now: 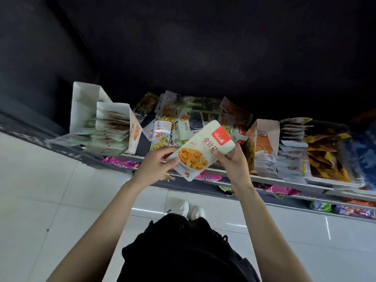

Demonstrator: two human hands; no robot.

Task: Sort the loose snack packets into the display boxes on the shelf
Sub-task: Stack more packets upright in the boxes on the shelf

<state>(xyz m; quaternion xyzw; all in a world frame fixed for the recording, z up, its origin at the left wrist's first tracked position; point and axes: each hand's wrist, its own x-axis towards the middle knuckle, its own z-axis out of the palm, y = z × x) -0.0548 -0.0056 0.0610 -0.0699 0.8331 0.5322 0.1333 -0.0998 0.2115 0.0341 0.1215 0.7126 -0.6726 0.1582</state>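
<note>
A cream snack packet with a red label and an orange food picture is held tilted in front of the shelf. My left hand pinches its lower left edge. My right hand grips its right edge. Behind it, a heap of loose packets lies on the shelf. A white display box packed with upright packets stands to the left. Another display box with an orange front stands to the right.
Further right, rows of grey packets and yellow-brown packets fill more boxes. The shelf's front rail runs diagonally. Lower shelves hold pink and purple packets. White floor tiles and my white shoes are below.
</note>
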